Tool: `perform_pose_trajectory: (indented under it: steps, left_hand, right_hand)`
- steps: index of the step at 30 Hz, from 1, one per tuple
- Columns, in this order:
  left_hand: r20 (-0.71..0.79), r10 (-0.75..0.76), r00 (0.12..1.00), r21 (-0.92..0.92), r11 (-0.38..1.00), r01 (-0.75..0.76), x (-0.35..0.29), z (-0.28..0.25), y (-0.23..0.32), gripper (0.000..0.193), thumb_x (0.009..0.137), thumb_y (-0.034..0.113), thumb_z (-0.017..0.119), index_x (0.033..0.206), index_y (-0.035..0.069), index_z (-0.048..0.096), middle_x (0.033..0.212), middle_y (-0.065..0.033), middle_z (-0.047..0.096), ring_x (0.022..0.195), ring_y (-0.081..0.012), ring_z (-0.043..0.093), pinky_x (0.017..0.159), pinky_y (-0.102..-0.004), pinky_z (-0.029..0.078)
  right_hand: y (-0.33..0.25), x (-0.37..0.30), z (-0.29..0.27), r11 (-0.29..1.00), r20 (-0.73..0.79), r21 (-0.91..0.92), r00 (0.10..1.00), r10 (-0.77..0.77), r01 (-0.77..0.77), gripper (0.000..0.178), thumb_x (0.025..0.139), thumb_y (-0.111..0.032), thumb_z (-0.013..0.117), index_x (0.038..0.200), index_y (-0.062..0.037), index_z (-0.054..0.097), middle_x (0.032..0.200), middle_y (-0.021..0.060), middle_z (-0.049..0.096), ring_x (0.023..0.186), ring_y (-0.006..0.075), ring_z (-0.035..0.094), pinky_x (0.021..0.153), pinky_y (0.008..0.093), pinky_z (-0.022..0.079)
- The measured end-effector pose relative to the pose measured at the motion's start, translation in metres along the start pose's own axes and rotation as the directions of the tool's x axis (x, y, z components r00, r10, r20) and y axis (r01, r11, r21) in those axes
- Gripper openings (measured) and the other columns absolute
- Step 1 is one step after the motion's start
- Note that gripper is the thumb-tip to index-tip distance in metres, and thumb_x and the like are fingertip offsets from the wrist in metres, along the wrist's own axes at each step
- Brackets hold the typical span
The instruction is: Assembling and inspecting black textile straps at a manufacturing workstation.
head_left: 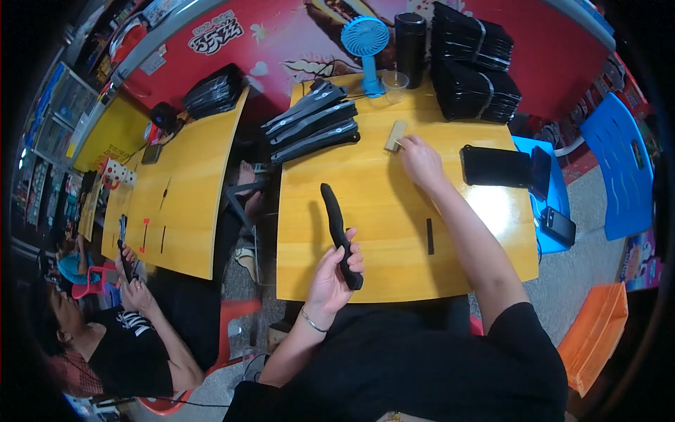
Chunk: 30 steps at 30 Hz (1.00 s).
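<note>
My left hand (333, 276) is closed around the lower part of a long, slightly curved black handle-like piece (334, 216), which it holds upright above the table's near edge. Farther off, my right hand (422, 163) has its fingertips pinched together at the side of a small tan block (395, 136) lying on the table; what is between the fingertips is too small to make out. A thin black strip (430, 236) lies on the yellow tabletop (380, 211), left of my right forearm.
Long black-and-grey pieces (314, 126) are piled at the back left. Behind stand a blue fan (365, 39), a clear cup (395, 87), a black bottle (410, 49) and bundled black packs (474, 88). A black tablet-like device (496, 167) lies right. Another person (133, 337) works at the left table.
</note>
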<state>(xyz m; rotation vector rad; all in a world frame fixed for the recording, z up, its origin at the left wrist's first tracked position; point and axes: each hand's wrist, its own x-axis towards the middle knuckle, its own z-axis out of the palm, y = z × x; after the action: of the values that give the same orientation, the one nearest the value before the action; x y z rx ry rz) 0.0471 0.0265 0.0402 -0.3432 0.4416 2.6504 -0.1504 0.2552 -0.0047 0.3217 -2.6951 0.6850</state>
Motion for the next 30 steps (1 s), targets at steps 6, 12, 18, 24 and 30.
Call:
perform_pose_trajectory:
  steps: [6, 12, 18, 24, 30]
  left_hand:
    - [0.058, 0.047, 0.997, 0.107, 0.993, -0.053, 0.009, 0.001, 0.007, 0.047, 0.094, 0.009, 0.049, 0.137, 0.001, 0.032, 0.094, -0.0058, 0.048, 0.08, -0.0117, 0.047, 0.072, -0.023, 0.045]
    - [0.022, 0.077, 0.997, 0.073, 0.994, -0.078, 0.015, 0.001, 0.002, 0.05, 0.096, 0.02, 0.049, 0.139, 0.001, 0.031, 0.112, -0.0123, 0.057, 0.113, -0.0255, 0.052, 0.087, -0.0311, 0.046]
    - [0.136, 0.024, 0.99, 0.144, 0.989, -0.044, 0.007, 0.021, -0.007, 0.047, 0.099, 0.034, 0.039, 0.14, 0.013, 0.029, 0.133, -0.0114, 0.046, 0.114, -0.0265, 0.052, 0.085, -0.0352, 0.05]
    - [0.127, 0.095, 0.987, 0.239, 0.963, -0.124, 0.004, 0.018, -0.002, 0.045, 0.097, 0.018, 0.046, 0.14, 0.016, 0.03, 0.125, -0.0112, 0.05, 0.117, -0.0295, 0.052, 0.087, -0.0355, 0.051]
    - [0.128, 0.22, 0.967, 0.264, 0.932, -0.247, 0.008, 0.029, -0.015, 0.059, 0.09, -0.001, 0.054, 0.14, 0.014, 0.027, 0.112, -0.0082, 0.054, 0.115, -0.0302, 0.052, 0.092, -0.0422, 0.05]
  right_hand:
    - [-0.002, 0.049, 0.019, 1.0, -0.043, -0.004, 0.999, -0.003, 0.002, 0.029, 0.082, -0.006, 0.046, 0.109, -0.0031, 0.057, 0.118, 0.0148, 0.056, 0.096, 0.0352, 0.06, 0.081, 0.0439, 0.049]
    - [0.006, 0.027, 0.022, 0.995, 0.132, -0.077, 0.99, -0.044, 0.055, 0.035, 0.084, -0.011, 0.045, 0.117, -0.0104, 0.056, 0.122, 0.0121, 0.055, 0.094, 0.036, 0.06, 0.082, 0.0443, 0.05]
    - [-0.017, 0.027, 0.001, 0.999, 0.206, -0.037, 0.978, 0.019, -0.011, 0.034, 0.091, -0.021, 0.042, 0.12, -0.0149, 0.058, 0.111, 0.0127, 0.062, 0.088, 0.0333, 0.062, 0.079, 0.0436, 0.049]
    - [-0.07, -0.03, -0.076, 0.894, 0.279, 0.429, 0.96, 0.007, -0.132, 0.034, 0.096, -0.024, 0.041, 0.121, -0.0108, 0.059, 0.08, 0.0098, 0.066, 0.081, 0.027, 0.062, 0.074, 0.0369, 0.046]
    - [-0.111, -0.121, -0.126, 0.894, 0.277, 0.449, 0.95, -0.147, 0.008, 0.039, 0.09, -0.01, 0.05, 0.129, -0.0121, 0.053, 0.078, 0.0074, 0.067, 0.071, 0.0277, 0.063, 0.067, 0.0377, 0.048]
